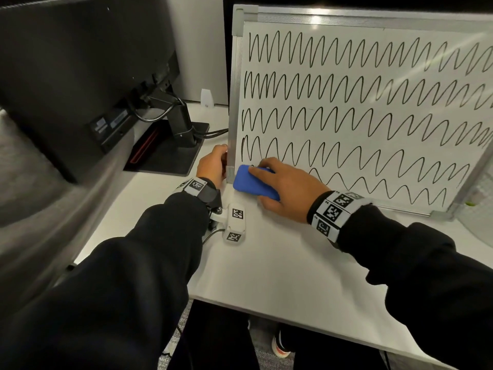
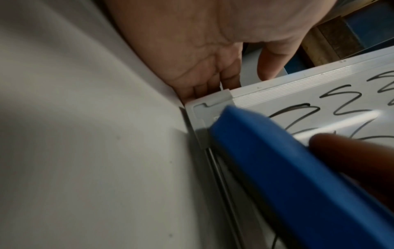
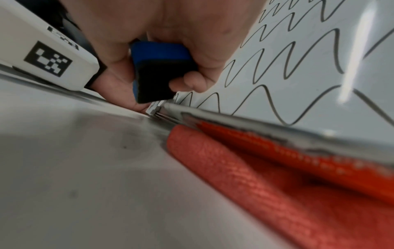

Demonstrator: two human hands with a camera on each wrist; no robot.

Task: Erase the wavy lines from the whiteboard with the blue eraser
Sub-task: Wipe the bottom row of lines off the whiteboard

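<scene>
Whiteboard (image 1: pixel 346 108) fills the upper right of the head view, propped near upright on the white tabletop (image 1: pixel 266 263) and covered with five rows of black wavy lines (image 1: pixel 333 86). The right hand (image 1: pixel 285 189) has its grip closed around the blue eraser (image 1: pixel 246 182), fingers over the top and thumb below, and holds it at the board's lower left corner, over the start of the bottom row. The left hand (image 1: pixel 212 165) grips the board's left frame edge just above that same corner. Both wrists wear bands with black-and-white markers, and a small white marker block (image 1: pixel 236 222) sits by the left wrist. A dark monitor (image 1: pixel 80 84) on its stand occupies the left side.

From the left wrist view, the left hand (image 2: pixel 192 50) has its fingers curled behind the grey corner piece of the whiteboard (image 2: pixel 298 94), the thumb in front near the frame. The blue eraser (image 2: pixel 287 168) lies slantwise across the corner, with a fingertip of the right hand (image 2: pixel 351 155) on it.

From the right wrist view, the right hand (image 3: pixel 160 33) wraps the blue eraser (image 3: pixel 160 52), its dark felt face turned toward the camera. Wavy lines (image 3: pixel 277 67) run across the whiteboard (image 3: pixel 373 75) to the right. An orange-red woven cloth (image 3: pixel 266 176) lies on the tabletop (image 3: pixel 74 176) along the board's bottom edge.
</scene>
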